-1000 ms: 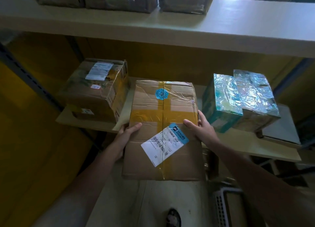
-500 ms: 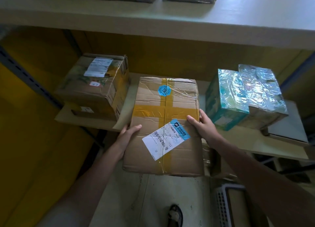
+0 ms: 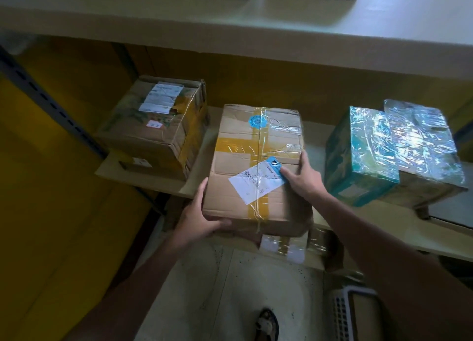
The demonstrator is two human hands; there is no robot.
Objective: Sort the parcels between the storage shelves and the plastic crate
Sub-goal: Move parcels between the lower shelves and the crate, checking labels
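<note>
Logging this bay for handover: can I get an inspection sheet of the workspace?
Surface: middle shelf, pale board.
Job's things: taped parcel partly on the shelf, overhanging its front; brown parcel to its left; film-wrapped teal parcel to its right; plastic crate on the floor.
Clutter: small parcel below the shelf.
Grips: left hand grips the taped parcel's near left corner; right hand holds its right edge.
Cables: nothing seen.
Surroundings: upper shelf, yellow wall, shoe.

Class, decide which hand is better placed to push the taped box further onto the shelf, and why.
Probably the left hand: it grips the cardboard box at its near corner, behind the overhang, so it can push. The right hand holds the right top edge, likelier steadying.
</note>
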